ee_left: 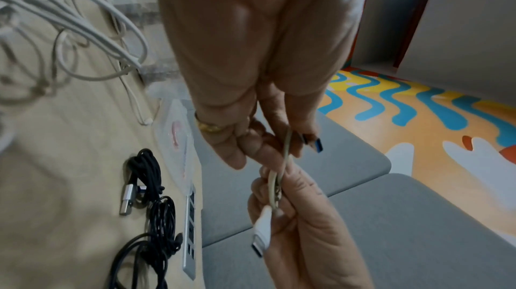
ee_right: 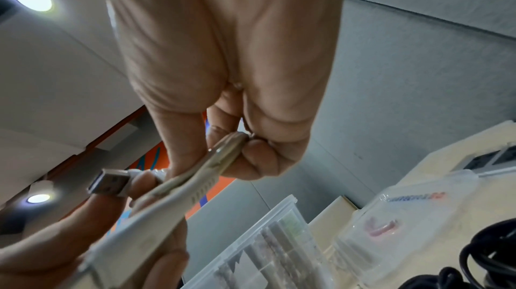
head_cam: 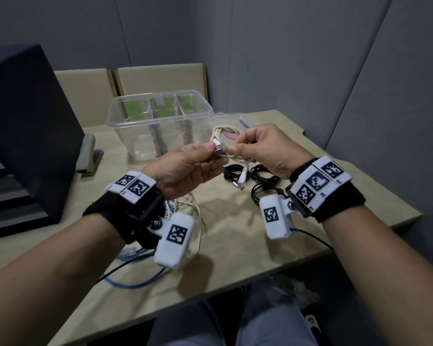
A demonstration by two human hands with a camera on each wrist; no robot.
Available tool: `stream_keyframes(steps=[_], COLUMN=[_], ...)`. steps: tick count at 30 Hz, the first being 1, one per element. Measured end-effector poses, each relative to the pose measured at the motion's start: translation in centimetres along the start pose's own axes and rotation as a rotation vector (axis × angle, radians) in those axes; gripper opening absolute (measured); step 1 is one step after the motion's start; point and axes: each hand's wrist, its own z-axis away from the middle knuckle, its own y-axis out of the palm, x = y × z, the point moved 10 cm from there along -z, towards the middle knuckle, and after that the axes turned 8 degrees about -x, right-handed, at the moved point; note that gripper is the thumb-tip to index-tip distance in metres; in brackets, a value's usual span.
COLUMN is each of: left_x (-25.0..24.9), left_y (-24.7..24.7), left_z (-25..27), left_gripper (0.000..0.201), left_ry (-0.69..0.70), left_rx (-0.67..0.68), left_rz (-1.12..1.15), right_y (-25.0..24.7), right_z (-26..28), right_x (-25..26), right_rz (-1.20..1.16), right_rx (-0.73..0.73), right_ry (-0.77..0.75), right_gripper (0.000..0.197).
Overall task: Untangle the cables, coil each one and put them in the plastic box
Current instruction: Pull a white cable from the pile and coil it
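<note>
Grey padded walls close in a pale wooden table [head_cam: 235, 236], with a clear plastic box [head_cam: 160, 121] standing toward 12 o'clock and its lid [head_cam: 235, 121] lying flat just to the box's right. Both hands are raised above the table between the box and the person. The left hand [head_cam: 185, 168] pinches the USB plug [head_cam: 216, 147] of a white cable [head_cam: 223, 132] between thumb and forefinger, the other fingers curled under. The right hand [head_cam: 265, 148] has its fingers closed round the coiled loops of that same cable, whose other plug [head_cam: 243, 179] hangs down from the grip. On the table under the right hand, at about 3 o'clock from the centre, lie black cables [head_cam: 263, 181] in a loose heap. Beneath the left wrist, toward 7 o'clock, a tangle of white cords [head_cam: 198, 221] and a blue cable [head_cam: 135, 283] is spread out. At 9 o'clock sits a stapler [head_cam: 88, 156] beside a dark box [head_cam: 28, 126]
</note>
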Motion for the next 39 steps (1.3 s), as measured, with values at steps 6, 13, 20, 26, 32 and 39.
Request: stream_keyframes(steps=[6, 13, 20, 26, 32, 39], left_x=[-0.1, -0.7, -1.2, -1.4, -0.7, -1.1], left_y=[0.0, 0.8, 1.5, 1.5, 0.1, -0.9], left_z=[-0.8, -1.0, -0.6, -0.3, -0.6, -1.0], left_gripper=[0.017, 0.012, 0.01, 0.007, 0.012, 0.018], left_ry=[0.086, 0.135, 0.167, 0.215, 0.163, 0.229], left_rx=[-0.066, -0.09, -0.009, -0.007, -0.064, -0.259], left_rz=[0.023, -0.015, -0.1, -0.138, -0.115, -0.33], right_y=[0.2, 0.1, 0.1, 0.2, -0.1, 0.6], right_z=[0.6, 0.3, 0.8, 1.1, 1.1, 1.3], right_x=[1.1, 0.2, 0.7, 0.5, 0.2, -0.4], right_rz=[0.033, 0.051, -0.023, -0.257, -0.262, -0.292], right_rx=[-0.009, -0.001, -0.017, -0.008, 0.002, 0.029], right_ry=[-0.059, -0.054, -0.045, 0.003, 0.065, 0.118], right_gripper=[0.008, 0.015, 0.015, 0.021, 0.025, 0.034])
